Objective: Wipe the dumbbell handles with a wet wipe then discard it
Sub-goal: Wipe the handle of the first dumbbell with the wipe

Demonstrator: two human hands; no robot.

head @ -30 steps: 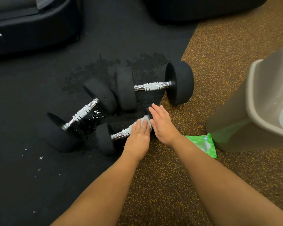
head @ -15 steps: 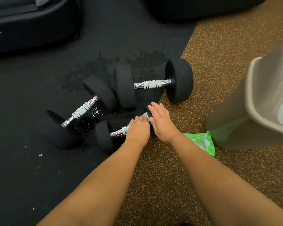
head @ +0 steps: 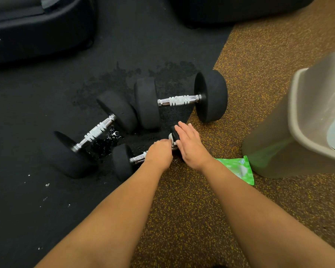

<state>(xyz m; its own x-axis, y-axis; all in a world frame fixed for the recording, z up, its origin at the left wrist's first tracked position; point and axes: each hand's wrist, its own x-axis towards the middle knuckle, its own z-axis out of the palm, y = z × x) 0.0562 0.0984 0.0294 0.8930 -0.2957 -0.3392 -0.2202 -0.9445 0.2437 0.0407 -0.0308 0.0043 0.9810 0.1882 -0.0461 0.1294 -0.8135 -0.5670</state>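
Three black dumbbells with chrome handles lie on the floor. The nearest dumbbell (head: 122, 161) has my left hand (head: 159, 151) curled over its handle with a white wet wipe (head: 170, 136) under the fingers; only a corner of the wipe shows. My right hand (head: 190, 146) rests flat, fingers straight, on that dumbbell's right head, which is mostly hidden. A second dumbbell (head: 97, 131) lies to the left and a third dumbbell (head: 179, 100) lies behind.
A beige bin (head: 298, 122) with an open top stands at the right. A green wet-wipe pack (head: 238, 169) lies at its base beside my right forearm. Wet patches darken the black mat (head: 46, 190). Black equipment stands at the far edge.
My left hand's fingers went from flat on the handle to curled over it, and the hand slid slightly right along the handle. My right hand stayed on the dumbbell head.
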